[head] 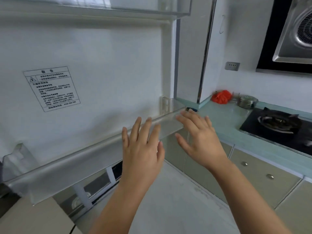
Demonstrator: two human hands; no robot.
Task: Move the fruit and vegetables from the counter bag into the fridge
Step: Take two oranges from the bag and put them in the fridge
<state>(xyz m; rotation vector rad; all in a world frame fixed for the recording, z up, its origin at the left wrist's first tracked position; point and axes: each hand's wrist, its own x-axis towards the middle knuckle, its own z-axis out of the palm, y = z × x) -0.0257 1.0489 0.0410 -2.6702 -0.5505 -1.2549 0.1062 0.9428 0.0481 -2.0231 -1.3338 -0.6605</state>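
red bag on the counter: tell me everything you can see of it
The red bag looks like thin crumpled plastic, bunched into a low lump. It sits on the pale green counter, in the back corner by the wall, with a steel pot just to its right. Its contents are hidden. Nothing grips it: the left hand and right hand are open, well away.

Bare left hand (143, 149); bare right hand (202, 142)

Fridge door (101, 65) left; counter (222, 119) right; bag (221, 97) on counter, pot (247, 102) just right, hob (278, 125) before pot.
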